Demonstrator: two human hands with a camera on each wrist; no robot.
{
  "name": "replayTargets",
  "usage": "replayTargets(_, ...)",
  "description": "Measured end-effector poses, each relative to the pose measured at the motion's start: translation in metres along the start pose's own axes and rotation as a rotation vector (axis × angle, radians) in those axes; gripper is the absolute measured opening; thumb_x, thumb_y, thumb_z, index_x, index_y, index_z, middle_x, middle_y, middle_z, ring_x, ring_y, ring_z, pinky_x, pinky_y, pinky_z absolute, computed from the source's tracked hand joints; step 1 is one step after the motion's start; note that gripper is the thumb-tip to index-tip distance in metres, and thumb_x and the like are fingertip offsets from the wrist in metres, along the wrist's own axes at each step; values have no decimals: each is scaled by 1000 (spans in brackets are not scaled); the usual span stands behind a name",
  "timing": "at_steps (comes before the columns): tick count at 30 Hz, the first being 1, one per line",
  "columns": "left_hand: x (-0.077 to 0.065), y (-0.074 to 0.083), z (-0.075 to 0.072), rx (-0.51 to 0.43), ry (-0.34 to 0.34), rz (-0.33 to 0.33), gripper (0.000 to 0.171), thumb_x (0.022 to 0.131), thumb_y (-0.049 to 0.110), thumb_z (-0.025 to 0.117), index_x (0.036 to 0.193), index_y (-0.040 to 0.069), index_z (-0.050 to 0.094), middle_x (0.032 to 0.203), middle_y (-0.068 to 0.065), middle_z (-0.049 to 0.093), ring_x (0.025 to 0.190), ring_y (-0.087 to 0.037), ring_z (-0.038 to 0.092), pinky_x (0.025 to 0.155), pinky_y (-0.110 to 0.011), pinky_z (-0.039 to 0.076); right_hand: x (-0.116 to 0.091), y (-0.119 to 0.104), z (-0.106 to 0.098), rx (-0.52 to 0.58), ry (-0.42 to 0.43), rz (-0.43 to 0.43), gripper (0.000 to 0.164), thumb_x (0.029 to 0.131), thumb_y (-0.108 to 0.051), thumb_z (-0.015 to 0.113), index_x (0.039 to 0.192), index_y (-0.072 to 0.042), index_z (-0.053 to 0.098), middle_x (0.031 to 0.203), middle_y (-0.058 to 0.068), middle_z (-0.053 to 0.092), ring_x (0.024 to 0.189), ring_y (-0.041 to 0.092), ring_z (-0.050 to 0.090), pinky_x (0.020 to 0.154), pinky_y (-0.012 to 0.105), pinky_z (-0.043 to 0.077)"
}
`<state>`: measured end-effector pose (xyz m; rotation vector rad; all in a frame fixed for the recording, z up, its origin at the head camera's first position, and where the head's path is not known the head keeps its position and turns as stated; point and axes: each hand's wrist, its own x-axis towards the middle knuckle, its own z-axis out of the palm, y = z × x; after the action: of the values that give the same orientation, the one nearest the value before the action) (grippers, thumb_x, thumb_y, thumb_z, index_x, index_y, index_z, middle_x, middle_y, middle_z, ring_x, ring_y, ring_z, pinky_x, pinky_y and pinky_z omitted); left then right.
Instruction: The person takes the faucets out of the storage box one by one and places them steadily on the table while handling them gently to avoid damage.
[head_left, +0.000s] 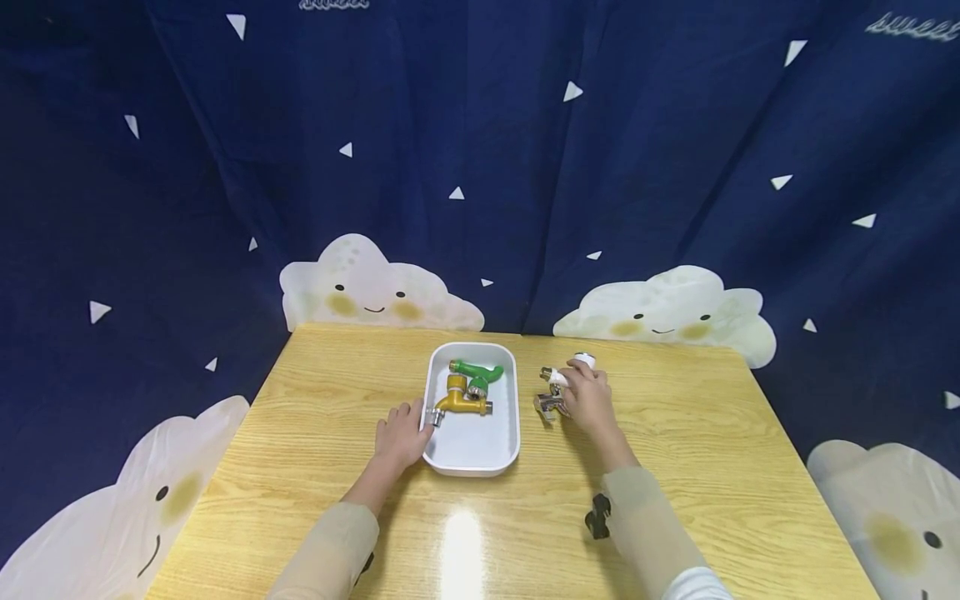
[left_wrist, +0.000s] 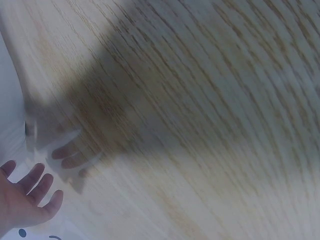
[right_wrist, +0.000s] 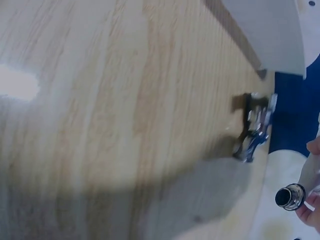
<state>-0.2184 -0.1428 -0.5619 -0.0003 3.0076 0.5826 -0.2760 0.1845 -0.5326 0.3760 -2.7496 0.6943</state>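
Note:
My right hand [head_left: 590, 402] holds a white tap [head_left: 557, 377] with a metal threaded end, to the right of the tray. In the right wrist view the open pipe end of the white tap [right_wrist: 291, 196] points away from the fingers. A chrome tap [head_left: 548, 404] lies on the table just beneath that hand, partly covered by it. My left hand [head_left: 401, 433] rests against the left side of a white tray [head_left: 472, 446], its fingers loosely bent. Inside the tray lie a green tap [head_left: 476, 372] and, nearer me, a yellow tap [head_left: 463, 403] with a chrome spout end.
The light wooden table [head_left: 675, 467] spreads around the tray. A dark blue curtain [head_left: 480, 125] with white triangles hangs behind it, with cloud shapes [head_left: 375, 287] along the table's far edge. A dark strap or device [head_left: 597, 517] sits at the right wrist.

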Motion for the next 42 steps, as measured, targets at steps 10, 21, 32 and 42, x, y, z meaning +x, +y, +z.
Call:
replayTargets(10, 1, 0, -1, 3, 2, 0, 55, 88, 36, 42, 136, 11, 38, 119, -17, 50, 108, -34, 45, 85, -53, 38, -14, 24, 2, 17, 14, 183, 36, 78, -3, 57, 114, -3, 60, 127, 15, 48, 101, 49, 43, 79, 60, 39)
replayTargets(21, 1, 0, -1, 1, -9, -10, 57, 88, 38, 41, 138, 11, 37, 121, -17, 49, 109, -34, 45, 87, -53, 37, -28, 43, 7, 20, -47, 343, 33, 84, -5, 55, 117, -2, 58, 130, 15, 44, 102, 48, 40, 80, 57, 37)
replayTargets(32, 0, 0, -1, -7, -14, -13, 58, 88, 37, 41, 139, 10, 36, 124, -18, 49, 111, -35, 44, 89, -54, 36, -33, 45, 5, 35, -56, 432, 34, 84, -4, 53, 118, -1, 56, 130, 16, 43, 108, 49, 36, 83, 61, 35)
replayTargets(42, -1, 1, -1, -3, -3, -6, 56, 89, 35, 43, 138, 9, 37, 123, -18, 49, 111, -35, 44, 88, -55, 36, -37, 48, 8, 21, -122, 482, 34, 88, -7, 50, 122, -4, 54, 132, 16, 39, 114, 49, 33, 85, 60, 33)
